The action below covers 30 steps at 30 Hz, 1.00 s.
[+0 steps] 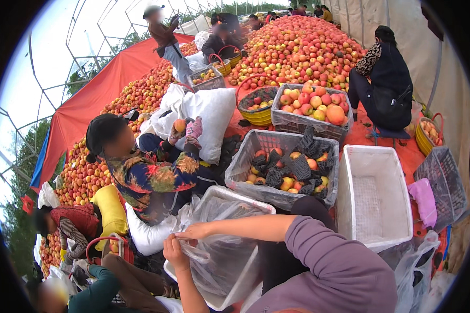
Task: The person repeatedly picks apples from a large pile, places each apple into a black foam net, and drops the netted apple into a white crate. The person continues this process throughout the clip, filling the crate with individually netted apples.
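A white plastic crate [257,207] stands in front of me with a clear plastic bag [214,255] spread loosely inside it. At the crate's left side my right hand [196,231] is closed, its fingers pinching the edge of the bag. Just below it my left hand [175,253] grips the same gathered edge. My two hands almost touch. The fingertips are partly hidden by each other and by the folds of film.
A lined crate of apples with dark foam nets [300,166] stands beyond. Right of it is a bare white crate [376,195]. A crate heaped with apples [318,106] is farther back, before a large apple pile [303,47]. A person in a floral jacket [151,177] sits close at left.
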Available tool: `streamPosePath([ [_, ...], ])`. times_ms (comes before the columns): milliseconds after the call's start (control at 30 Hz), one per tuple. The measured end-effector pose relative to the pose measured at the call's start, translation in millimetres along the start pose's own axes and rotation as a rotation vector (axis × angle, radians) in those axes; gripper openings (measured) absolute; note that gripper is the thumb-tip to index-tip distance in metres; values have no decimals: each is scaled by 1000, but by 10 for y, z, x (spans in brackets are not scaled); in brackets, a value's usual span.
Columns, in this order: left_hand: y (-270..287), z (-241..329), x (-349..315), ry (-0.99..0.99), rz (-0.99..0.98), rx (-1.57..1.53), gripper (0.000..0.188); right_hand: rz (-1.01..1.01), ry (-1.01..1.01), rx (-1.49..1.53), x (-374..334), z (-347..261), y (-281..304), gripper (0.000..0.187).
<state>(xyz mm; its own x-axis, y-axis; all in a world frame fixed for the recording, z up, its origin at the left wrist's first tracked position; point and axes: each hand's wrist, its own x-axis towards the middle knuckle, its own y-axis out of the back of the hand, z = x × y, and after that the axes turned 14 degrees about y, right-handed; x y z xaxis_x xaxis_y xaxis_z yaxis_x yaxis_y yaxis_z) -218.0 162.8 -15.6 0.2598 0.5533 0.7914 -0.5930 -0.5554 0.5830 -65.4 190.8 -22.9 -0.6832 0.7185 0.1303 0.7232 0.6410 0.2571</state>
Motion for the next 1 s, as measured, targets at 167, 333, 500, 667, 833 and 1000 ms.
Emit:
streamPosePath([
  [167, -188, 140, -187, 804, -108, -915, 10, 301, 186, 472, 70, 139, 79, 32],
  [333, -252, 104, -170, 613, -87, -703, 11, 556, 146, 496, 248, 38, 40, 23],
  [500, -43, 162, -131, 533, -322, -874, 47, 808, -97, 1244, 445, 152, 98, 16],
  [667, -71, -98, -617, 928, -251, -1438, 58, 920, -384, 1097, 660, 952, 391, 20],
  [833, -11, -213, -1705, 1488, 87, -1584, 56, 1424, -603, 1088, 85, 2317, 217, 35],
  [1000, 13, -425, -1272, 1661, 314, -1925, 56, 965, -333, 1420, 13, 865, 546, 18],
])
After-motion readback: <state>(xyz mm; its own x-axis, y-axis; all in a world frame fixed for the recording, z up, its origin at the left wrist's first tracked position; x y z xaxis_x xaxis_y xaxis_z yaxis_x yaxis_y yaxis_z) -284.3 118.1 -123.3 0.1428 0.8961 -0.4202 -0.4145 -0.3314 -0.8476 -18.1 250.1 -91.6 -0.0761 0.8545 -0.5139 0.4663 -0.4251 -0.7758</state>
